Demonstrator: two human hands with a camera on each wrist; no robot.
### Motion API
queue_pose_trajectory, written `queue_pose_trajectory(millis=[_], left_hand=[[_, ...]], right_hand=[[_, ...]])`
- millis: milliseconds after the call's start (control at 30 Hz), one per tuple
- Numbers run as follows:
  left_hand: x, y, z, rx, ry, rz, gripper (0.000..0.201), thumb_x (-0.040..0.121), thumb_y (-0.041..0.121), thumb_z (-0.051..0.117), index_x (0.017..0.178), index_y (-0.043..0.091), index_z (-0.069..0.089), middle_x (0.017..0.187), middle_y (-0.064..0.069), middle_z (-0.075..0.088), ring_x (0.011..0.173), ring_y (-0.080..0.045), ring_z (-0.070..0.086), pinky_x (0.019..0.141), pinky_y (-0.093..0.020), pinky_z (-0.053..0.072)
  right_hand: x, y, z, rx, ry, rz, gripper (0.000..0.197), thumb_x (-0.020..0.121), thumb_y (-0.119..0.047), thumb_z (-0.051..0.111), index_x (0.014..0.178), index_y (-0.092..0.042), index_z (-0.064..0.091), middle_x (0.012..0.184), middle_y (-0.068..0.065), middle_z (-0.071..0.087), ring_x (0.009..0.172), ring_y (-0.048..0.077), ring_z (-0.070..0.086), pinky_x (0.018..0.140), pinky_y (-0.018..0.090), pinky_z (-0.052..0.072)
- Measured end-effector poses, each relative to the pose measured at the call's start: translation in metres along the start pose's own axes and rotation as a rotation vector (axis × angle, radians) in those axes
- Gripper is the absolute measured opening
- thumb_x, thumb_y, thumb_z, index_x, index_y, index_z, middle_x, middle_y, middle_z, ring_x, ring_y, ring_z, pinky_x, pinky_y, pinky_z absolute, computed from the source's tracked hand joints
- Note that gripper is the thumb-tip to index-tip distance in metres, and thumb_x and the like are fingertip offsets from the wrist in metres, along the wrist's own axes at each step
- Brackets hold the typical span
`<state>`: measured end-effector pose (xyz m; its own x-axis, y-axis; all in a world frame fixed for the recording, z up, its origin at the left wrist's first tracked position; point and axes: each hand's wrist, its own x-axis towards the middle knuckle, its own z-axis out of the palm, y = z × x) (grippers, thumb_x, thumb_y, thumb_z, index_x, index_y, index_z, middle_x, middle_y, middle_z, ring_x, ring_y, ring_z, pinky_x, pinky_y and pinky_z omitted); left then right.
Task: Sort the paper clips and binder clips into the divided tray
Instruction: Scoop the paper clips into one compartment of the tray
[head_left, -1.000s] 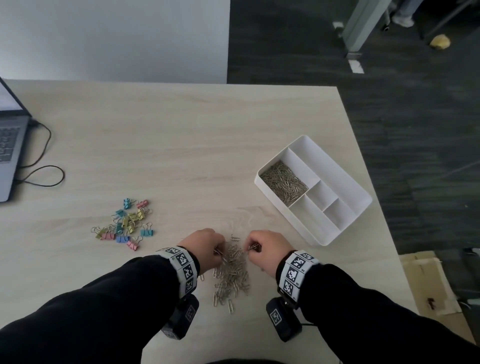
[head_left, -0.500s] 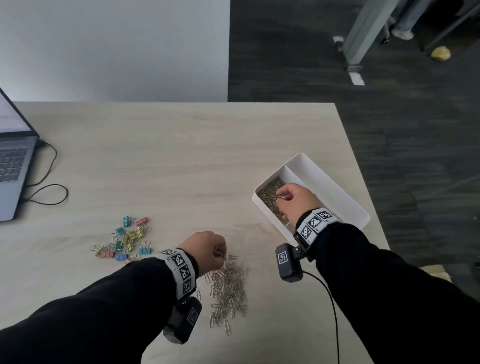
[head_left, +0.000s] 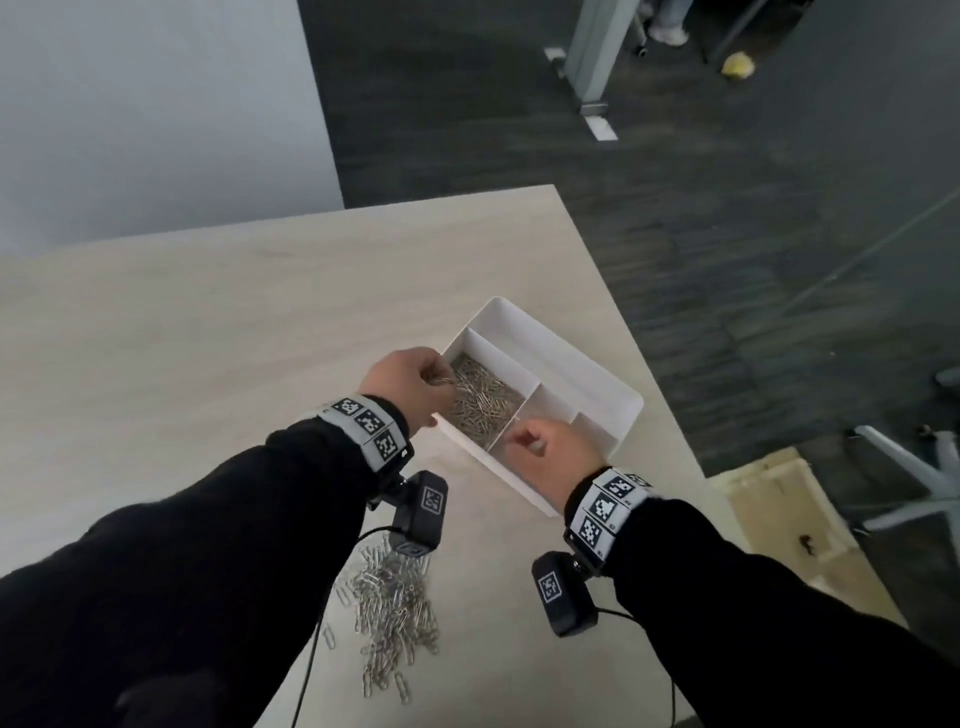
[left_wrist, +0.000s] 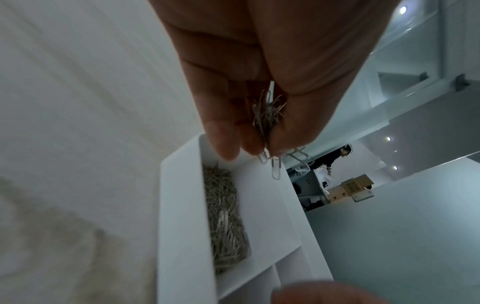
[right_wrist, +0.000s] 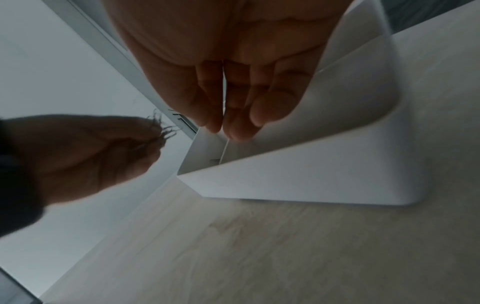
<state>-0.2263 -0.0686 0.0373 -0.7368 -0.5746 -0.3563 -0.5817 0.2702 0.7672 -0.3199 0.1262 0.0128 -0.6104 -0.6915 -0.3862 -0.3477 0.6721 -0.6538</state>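
A white divided tray (head_left: 493, 467) sits near the table's right edge; its left compartment holds a heap of silver paper clips (head_left: 483, 400). My left hand (head_left: 441, 382) hovers over that compartment's far end and pinches a small bunch of paper clips (left_wrist: 269, 119), several dangling below the fingertips above the tray (left_wrist: 179, 205). My right hand (head_left: 519, 441) hangs over the tray's near compartments, its fingers (right_wrist: 213, 111) relaxed and empty just above the tray (right_wrist: 311, 176). A loose pile of paper clips (head_left: 395, 608) lies on the table under my left forearm. No binder clips are in view.
The table edge (head_left: 670, 415) runs close behind the tray, with dark carpet beyond. A cardboard sheet (head_left: 779, 509) lies on the floor by the table's right side. A chair base (head_left: 904, 467) stands at far right.
My left hand rose from the table pile with a bunch of clips and moved to the tray. My right hand drew back from the clip compartment, empty. The view swung right.
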Motion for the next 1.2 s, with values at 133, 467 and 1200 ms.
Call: queue_pose_trajectory(millis=[133,467,1200], left_hand=[[0.006,0.005,0.005,-0.017,0.072,0.023,0.013,0.08,0.025,0.073,0.091,0.026,0.066,0.09,0.01,0.07,0.062,-0.019,0.07,0.055,-0.024,0.054],[-0.052,-0.087,-0.009,0.184,0.065,-0.094,0.016,0.085,0.021,0.064,0.098,0.03,0.067,0.1,0.008,0.067,0.08,-0.012,0.06,0.077,-0.025,0.046],[-0.189,-0.178,0.012,0.444,-0.165,-0.054,0.062,0.076,0.037,0.067,0.135,0.031,0.047,0.128,0.004,0.044,0.116,-0.02,0.053,0.102,-0.03,0.043]], right_hand=[[-0.011,0.007,0.007,0.029,-0.009,-0.011,0.009,0.088,-0.025,0.062,0.094,-0.021,0.069,0.072,-0.016,0.058,0.072,0.008,0.059,0.074,0.026,0.051],[-0.035,-0.001,0.05,-0.068,-0.141,-0.087,0.014,0.085,-0.025,0.063,0.096,-0.026,0.071,0.085,-0.014,0.066,0.064,-0.007,0.053,0.063,0.005,0.037],[-0.074,-0.013,0.149,-0.463,-0.349,-0.356,0.078,0.075,-0.052,0.066,0.144,-0.03,0.037,0.125,-0.001,0.039,0.114,0.019,0.047,0.104,0.032,0.04]])
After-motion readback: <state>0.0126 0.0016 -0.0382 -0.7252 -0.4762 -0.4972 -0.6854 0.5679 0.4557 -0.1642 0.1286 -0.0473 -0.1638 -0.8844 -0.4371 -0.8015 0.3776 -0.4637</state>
